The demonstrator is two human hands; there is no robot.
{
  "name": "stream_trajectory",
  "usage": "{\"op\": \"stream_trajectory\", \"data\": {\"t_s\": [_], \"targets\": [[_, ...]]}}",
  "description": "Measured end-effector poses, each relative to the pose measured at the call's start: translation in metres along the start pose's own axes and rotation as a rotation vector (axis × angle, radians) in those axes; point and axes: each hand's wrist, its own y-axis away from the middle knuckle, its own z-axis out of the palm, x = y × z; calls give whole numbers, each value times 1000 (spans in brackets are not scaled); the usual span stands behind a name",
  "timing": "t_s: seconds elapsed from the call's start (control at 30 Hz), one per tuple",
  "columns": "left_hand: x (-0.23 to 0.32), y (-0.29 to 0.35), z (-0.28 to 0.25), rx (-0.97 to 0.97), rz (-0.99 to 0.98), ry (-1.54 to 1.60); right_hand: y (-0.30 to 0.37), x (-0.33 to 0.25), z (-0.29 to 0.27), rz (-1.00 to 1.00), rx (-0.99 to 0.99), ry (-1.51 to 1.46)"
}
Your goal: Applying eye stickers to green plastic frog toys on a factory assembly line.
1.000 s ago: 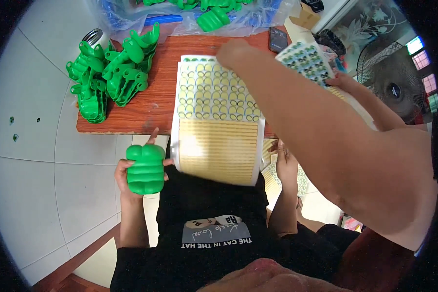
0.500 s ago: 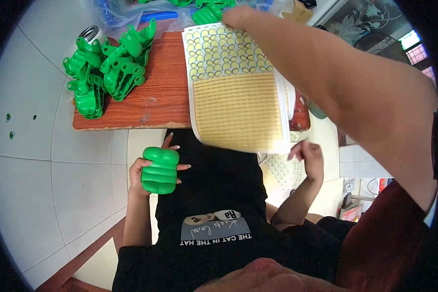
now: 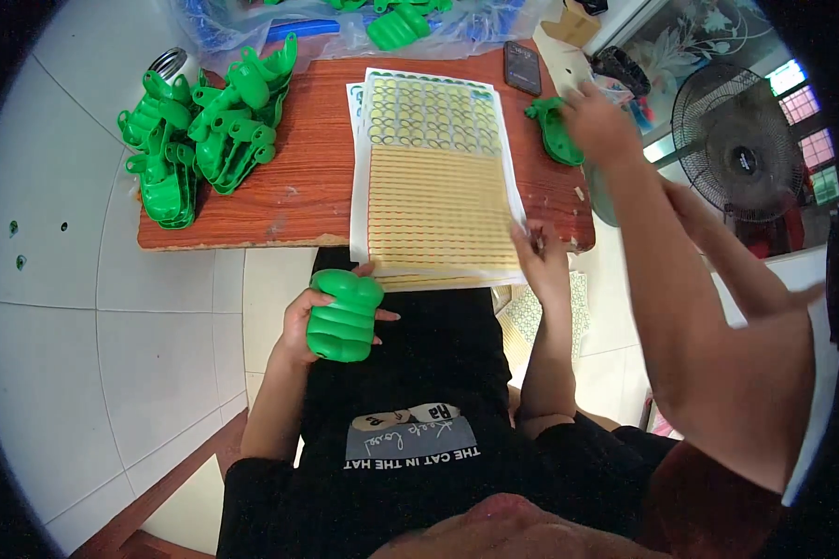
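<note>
Room and tabletop: White tiles line the left side, and a red-brown wood-grain table [image 3: 317, 149] spreads out beyond the hands, its near edge pale and worn.
Left grip: Here is the left hand [image 3: 298, 328], closed on a green ribbed piece [image 3: 345, 317], thumb on one side and fingers spread behind, probably to steady it with the rounded face up.
Green piece in hand: Glossy, smooth, apparently moulded plastic: two plump lobes at the far end, bands across the middle, held over the lap short of the table.
Right fingers: Over to the right hand [image 3: 543, 261], bent at the near right corner of the sheets; whether it pinches them, one cannot tell.
Yellow sheets: Just beyond the left grip lie the sheets [image 3: 438, 205], flat, overhanging the table's edge, perhaps to bring them within easy reach. Rounded outlined shapes fill the far part, thin strips the near.
Green heap: Left of and beyond the left grip, thin-walled, hollow-looking pieces [image 3: 252, 86] nest together, presumably to save room.
Co-worker's side: Beyond the right hand, a co-worker's hand [image 3: 601, 126] is at another green shell [image 3: 561, 135], hollow side showing.
Farthest out: A dark phone [image 3: 522, 67], crinkled clear film [image 3: 224, 28] and a black round fan [image 3: 746, 140].
</note>
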Motion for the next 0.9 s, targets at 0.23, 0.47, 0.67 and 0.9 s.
{"op": "stream_trajectory", "data": {"t_s": [0.23,0.47,0.67,0.9], "targets": [[-13,24,-11,83,-42,-24,28,-14,-8,-96,205,306],[-8,44,-28,178,-92,-61,54,5,2,151,-152,-254],[52,81,-13,163,122,-377,83,48,-1,210,-213,-117],[59,-12,71,-25,243,-655,85,25,-25,45,-347,399]]}}
